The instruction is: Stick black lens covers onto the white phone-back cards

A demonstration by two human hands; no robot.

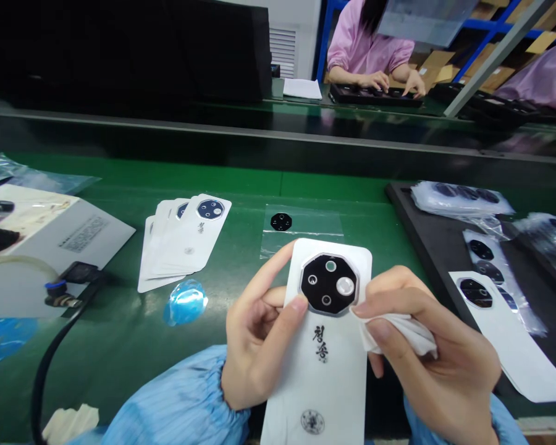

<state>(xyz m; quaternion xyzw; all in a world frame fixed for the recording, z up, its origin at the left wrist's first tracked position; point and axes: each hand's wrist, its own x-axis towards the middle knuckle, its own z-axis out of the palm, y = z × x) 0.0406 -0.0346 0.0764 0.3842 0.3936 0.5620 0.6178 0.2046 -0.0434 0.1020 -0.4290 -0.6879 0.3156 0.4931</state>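
Note:
My left hand (pixel 258 337) grips a white phone back cover (pixel 322 377) by its edge, with the thumb beside an octagonal black camera module (pixel 328 283). That module has a silver rim and several lenses. My right hand (pixel 429 352) pinches a folded white wipe (pixel 401 330), whose tip touches the cover just right of the module. Black characters and a round stamp mark the cover's lower part. Beyond my hands, a fanned stack of similar white covers (pixel 185 241) lies on the green bench mat (pixel 245 185).
A clear sleeve holding a black lens piece (pixel 281 221) lies ahead, with a blue film scrap (pixel 185 301) nearby. A black tray (pixel 426 247) at right holds bagged parts and a cover. A black air hose (pixel 41 364) runs along the left. A co-worker (pixel 370 55) handles a black tray across the divider.

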